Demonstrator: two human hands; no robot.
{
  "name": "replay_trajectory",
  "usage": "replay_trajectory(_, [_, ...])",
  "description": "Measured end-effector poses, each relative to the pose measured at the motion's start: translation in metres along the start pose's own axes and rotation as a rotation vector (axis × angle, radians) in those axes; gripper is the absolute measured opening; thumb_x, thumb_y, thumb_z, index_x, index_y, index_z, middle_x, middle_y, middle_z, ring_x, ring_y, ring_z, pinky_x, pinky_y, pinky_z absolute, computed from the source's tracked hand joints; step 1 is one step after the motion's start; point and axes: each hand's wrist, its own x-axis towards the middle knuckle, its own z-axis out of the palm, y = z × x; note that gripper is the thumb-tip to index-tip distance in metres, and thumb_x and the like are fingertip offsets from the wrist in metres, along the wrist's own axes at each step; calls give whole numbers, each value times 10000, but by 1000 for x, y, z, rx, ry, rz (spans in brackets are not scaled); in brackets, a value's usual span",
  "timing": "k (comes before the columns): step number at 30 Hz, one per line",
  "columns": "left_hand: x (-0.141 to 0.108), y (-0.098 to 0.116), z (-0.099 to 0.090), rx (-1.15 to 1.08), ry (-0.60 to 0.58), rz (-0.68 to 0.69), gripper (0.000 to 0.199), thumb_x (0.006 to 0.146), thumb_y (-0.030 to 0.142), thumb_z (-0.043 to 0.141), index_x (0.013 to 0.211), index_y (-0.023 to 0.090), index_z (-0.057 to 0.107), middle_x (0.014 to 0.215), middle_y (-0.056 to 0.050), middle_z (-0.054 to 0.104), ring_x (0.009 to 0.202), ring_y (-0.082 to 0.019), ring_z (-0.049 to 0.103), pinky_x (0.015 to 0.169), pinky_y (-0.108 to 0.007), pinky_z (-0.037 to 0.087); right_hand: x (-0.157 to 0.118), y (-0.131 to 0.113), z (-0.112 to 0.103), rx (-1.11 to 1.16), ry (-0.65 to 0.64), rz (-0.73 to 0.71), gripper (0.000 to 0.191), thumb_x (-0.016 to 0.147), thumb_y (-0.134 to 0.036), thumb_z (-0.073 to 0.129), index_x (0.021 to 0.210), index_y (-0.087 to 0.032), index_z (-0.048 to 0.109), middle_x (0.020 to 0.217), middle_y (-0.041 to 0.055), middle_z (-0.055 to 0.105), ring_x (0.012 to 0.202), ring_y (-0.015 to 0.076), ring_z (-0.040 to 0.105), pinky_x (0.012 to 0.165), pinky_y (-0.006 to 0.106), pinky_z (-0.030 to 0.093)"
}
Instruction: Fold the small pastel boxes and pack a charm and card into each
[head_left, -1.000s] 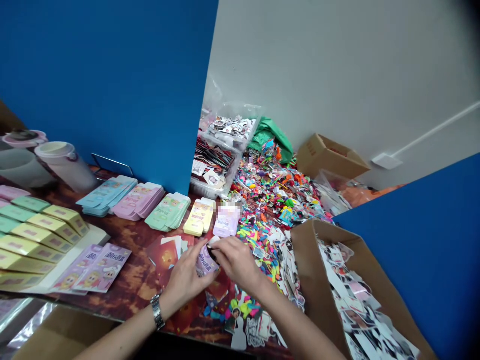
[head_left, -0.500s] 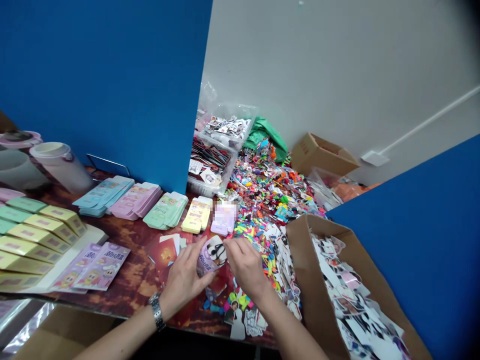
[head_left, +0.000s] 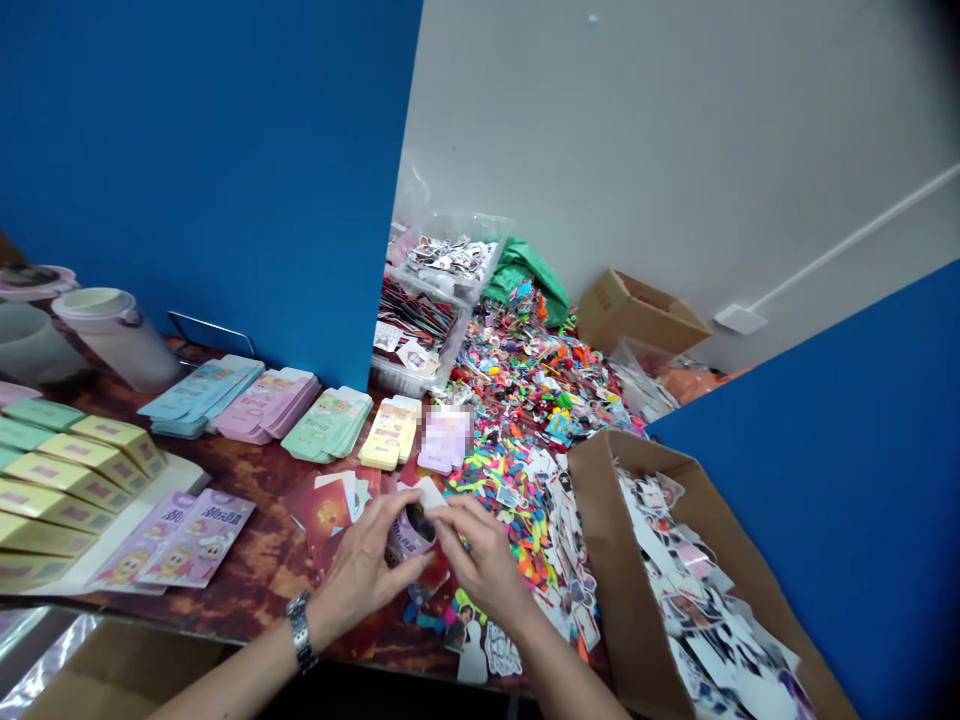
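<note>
My left hand [head_left: 361, 572], a metal watch on its wrist, is wrapped round a small purple paper box [head_left: 409, 538]. The box's mouth faces up and looks dark inside. A white flap [head_left: 430, 494] stands up at the mouth, and the fingers of my right hand [head_left: 484, 556] pinch its edge. Behind my hands lie stacks of flat cartons: purple [head_left: 442, 455], yellow [head_left: 389, 434] and green [head_left: 328, 424]. Red envelopes [head_left: 327, 508] with white cards are just left of the box. What is inside the box cannot be made out.
A heap of small colourful trinkets [head_left: 525, 370] spreads behind and right of my hands. A cardboard box [head_left: 600, 520] of paper cutouts stands at the right. Yellow and green filled boxes [head_left: 67, 470] and two flat purple boxes [head_left: 199, 540] lie left. A blue partition [head_left: 225, 180] rises behind.
The black-and-white item at the box's mouth no longer shows. My right hand has moved left onto the white flap, which now stands up. The view has shifted slightly.
</note>
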Motion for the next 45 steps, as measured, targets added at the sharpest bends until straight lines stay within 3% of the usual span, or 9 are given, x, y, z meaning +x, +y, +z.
replay_trajectory(5, [-4, -1, 1, 21, -3, 29, 596, 828, 269, 640, 1361, 295, 374, 1263, -74, 588, 1122, -232, 609, 933, -377, 519, -8, -2, 18, 52, 118, 122, 393, 927, -174, 560, 1312, -246, 529, 1179, 77, 649, 1076, 195, 619, 932, 331, 509])
replay_trajectory(11, [-7, 3, -1, 62, -22, 2, 762, 831, 245, 607, 1490, 283, 227, 1386, -113, 524, 1234, -262, 553, 998, -413, 492, -9, -16, 16, 107, 159, 98, 252, 930, -137, 526, 1093, -248, 683, 1035, 65, 671, 962, 174, 653, 842, 304, 546])
replay_trajectory(15, [-7, 6, -1, 74, -38, -9, 791, 851, 242, 577, 1527, 284, 166, 1346, -117, 536, 1182, -259, 571, 977, -415, 500, -7, -21, 14, 140, 126, 122, 195, 914, -162, 570, 1030, -233, 710, 1023, 62, 671, 954, 171, 656, 854, 301, 540])
replay_trajectory(19, [-6, 11, -3, 80, -56, -18, 814, 886, 281, 556, 1547, 280, 80, 1272, -115, 557, 1105, -247, 586, 933, -396, 512, -6, -22, 16, 119, 153, 204, 183, 915, -163, 553, 1037, -213, 680, 952, 54, 680, 882, 167, 655, 767, 273, 551])
replay_trajectory(25, [-5, 15, -4, 321, -35, 9, 914, 878, 295, 553, 1547, 234, -66, 1179, -137, 573, 1073, -308, 573, 965, -539, 453, -5, -29, 23, 32, 209, 99, 272, 910, -89, 509, 1072, -223, 682, 1019, 61, 707, 969, 175, 661, 879, 294, 536])
replay_trajectory(29, [-8, 12, -6, 319, -48, 11, 919, 890, 345, 537, 1544, 182, -88, 1132, -152, 572, 1005, -299, 585, 844, -450, 524, -7, -30, 24, 52, 233, 89, 282, 899, -70, 513, 1060, -225, 685, 1013, 49, 722, 974, 171, 670, 888, 294, 540])
replay_trajectory(37, [-15, 9, -3, 244, -55, -2, 903, 900, 376, 512, 1542, 183, -94, 1233, -173, 540, 1113, -297, 572, 886, -412, 526, -4, -29, 13, 74, 157, 71, 260, 878, -71, 525, 971, -222, 715, 950, 49, 730, 925, 182, 686, 855, 319, 565])
replay_trajectory(41, [-14, 10, -1, 291, -40, -3, 915, 894, 350, 509, 1537, 167, -116, 1242, -187, 536, 1103, -301, 575, 872, -415, 530, -10, -29, 22, 1, 212, 40, 315, 915, -100, 501, 1118, -244, 694, 1031, 62, 732, 986, 200, 684, 878, 348, 573])
replay_trajectory(45, [-13, 14, -3, 381, -38, -13, 949, 875, 348, 522, 1531, 143, -132, 1236, -199, 541, 1059, -314, 586, 829, -425, 542, -25, -25, 41, -54, 299, 66, 420, 957, -123, 456, 1338, -255, 573, 1202, 78, 688, 1106, 209, 657, 933, 360, 570])
